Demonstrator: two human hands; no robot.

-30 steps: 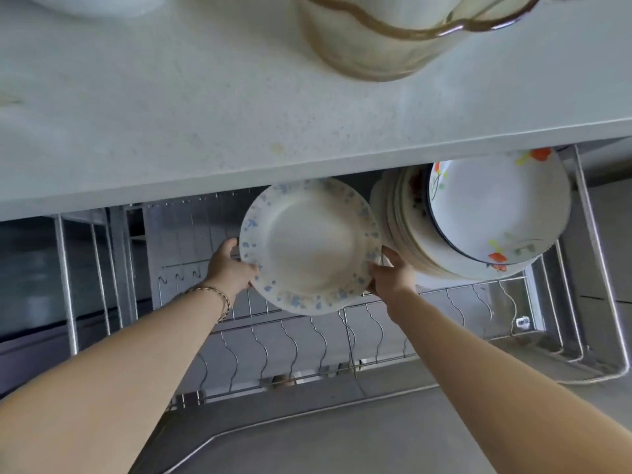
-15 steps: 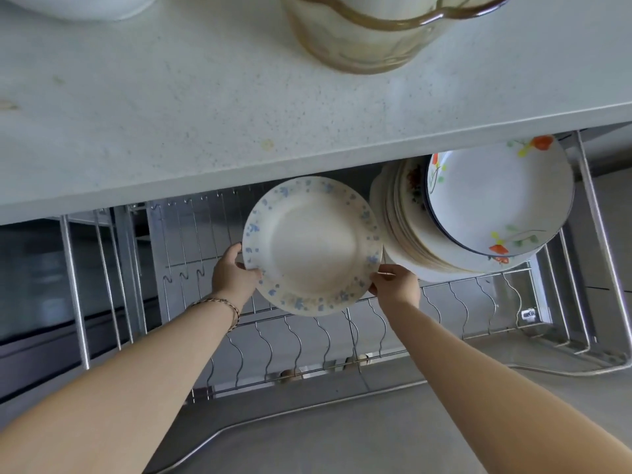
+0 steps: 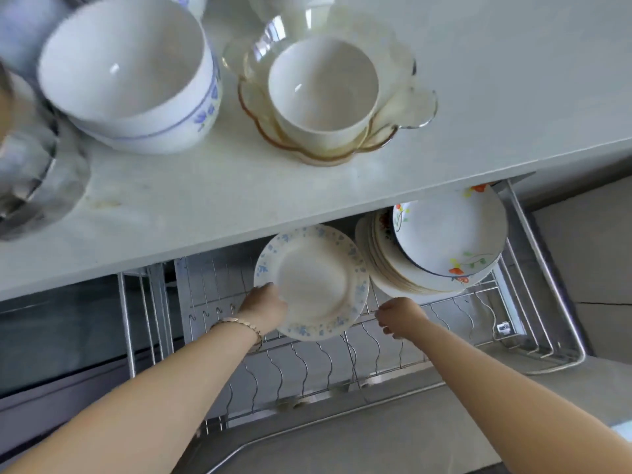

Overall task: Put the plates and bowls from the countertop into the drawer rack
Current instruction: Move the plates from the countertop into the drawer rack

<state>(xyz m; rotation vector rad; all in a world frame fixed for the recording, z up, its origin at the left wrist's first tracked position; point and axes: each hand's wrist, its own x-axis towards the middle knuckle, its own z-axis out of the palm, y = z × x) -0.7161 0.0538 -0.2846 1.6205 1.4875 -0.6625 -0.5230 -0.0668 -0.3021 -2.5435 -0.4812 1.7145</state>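
A cream plate with blue flowers on its rim (image 3: pixel 313 280) stands on edge in the wire drawer rack (image 3: pixel 307 367), just left of a row of upright plates fronted by a white plate with orange flowers (image 3: pixel 451 234). My left hand (image 3: pixel 261 307) grips the blue-flowered plate's lower left rim. My right hand (image 3: pixel 398 316) hangs a little to the plate's right, off it, fingers loosely curled and holding nothing. On the countertop (image 3: pixel 496 97) stand a large white bowl with blue trim (image 3: pixel 130 73) and a white bowl (image 3: pixel 323 87) nested in an amber glass dish (image 3: pixel 403 111).
A steel bowl (image 3: pixel 27 172) sits at the countertop's left edge, blurred. The rack's left part holds bare wire slots (image 3: pixel 212 289). The drawer's metal frame (image 3: pixel 547 278) runs along the right side.
My right hand has let go of the blue-flowered plate and drawn back to the right. The plate now rests in the rack, held by my left hand only. The view has tilted up onto the countertop.
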